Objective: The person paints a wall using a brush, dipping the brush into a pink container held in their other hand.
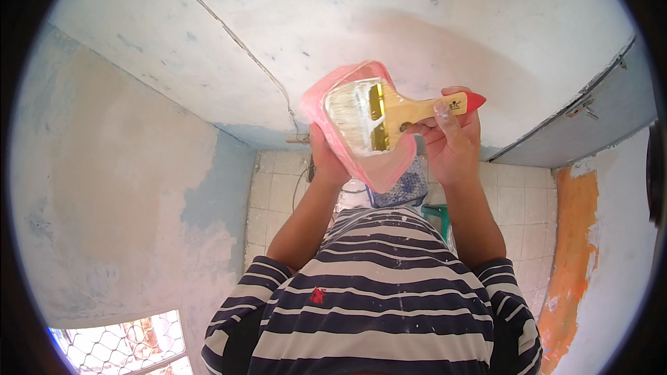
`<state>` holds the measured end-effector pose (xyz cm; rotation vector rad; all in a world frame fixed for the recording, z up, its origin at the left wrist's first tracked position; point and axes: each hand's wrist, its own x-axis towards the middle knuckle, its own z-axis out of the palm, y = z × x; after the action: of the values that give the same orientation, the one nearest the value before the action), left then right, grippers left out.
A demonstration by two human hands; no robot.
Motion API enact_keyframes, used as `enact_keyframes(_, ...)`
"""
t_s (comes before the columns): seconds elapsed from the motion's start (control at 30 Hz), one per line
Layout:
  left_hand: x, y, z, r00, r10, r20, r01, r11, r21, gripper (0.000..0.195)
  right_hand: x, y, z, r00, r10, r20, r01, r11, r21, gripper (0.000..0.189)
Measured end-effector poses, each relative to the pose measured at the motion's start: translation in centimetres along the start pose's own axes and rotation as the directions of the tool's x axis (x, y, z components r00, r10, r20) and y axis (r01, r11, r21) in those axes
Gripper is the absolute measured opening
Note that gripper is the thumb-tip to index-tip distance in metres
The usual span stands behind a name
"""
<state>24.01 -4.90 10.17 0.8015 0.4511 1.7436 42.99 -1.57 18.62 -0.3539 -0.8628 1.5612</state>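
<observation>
My left hand (328, 159) holds a pink plastic container (323, 96) by its left side, in front of my chest. A wide flat paintbrush (406, 109) lies across the container's opening, its pale bristles inside and coated with white paint. My right hand (453, 138) grips the brush's wooden handle near its red tip, with the thumb on top. White paint marks the metal ferrule and my right thumb. How much paint is in the container cannot be seen, as the brush covers much of the opening.
Ahead is a patchy whitish wall (443, 21) with a cable (224, 23) running down it. A grey door (599, 114) is at the right. Below stand a blue speckled object (398, 190) and a green plastic stool (437, 213) on the tiled floor (521, 198). A grilled window (125, 344) is at lower left.
</observation>
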Motion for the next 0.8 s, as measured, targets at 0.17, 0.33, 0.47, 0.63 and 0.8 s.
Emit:
enact_keyframes(0.17,0.2,-0.8,-0.5,0.984,-0.082,-0.159,0.079,0.996,-0.03,0.076,0.8,0.4,-3.6,0.996,-0.009,-0.09,0.013,0.999,0.046,0.028)
enact_keyframes(0.33,-0.8,-2.8,-3.8,0.962,-0.16,-0.22,0.135,0.983,-0.125,0.075,0.4,1.0,-7.9,0.97,-0.021,-0.242,0.054,0.99,0.128,0.02)
enact_keyframes(0.47,-2.1,-4.3,-6.7,0.922,-0.273,-0.274,0.19,0.937,-0.293,0.071,-1.2,3.8,-15.1,0.964,-0.035,-0.264,0.081,0.983,0.164,0.015)
enact_keyframes(0.63,-2.2,-2.6,-7.8,0.911,-0.271,-0.31,0.187,0.943,-0.276,0.069,-4.0,8.5,-23.0,0.761,0.137,-0.634,-0.029,0.983,0.179,0.015)
enact_keyframes(0.8,-1.4,-0.2,-9.3,0.886,-0.219,-0.408,0.155,0.971,-0.183,0.067,-4.4,16.5,-29.4,0.579,0.234,-0.781,-0.016,0.961,0.276,0.017)
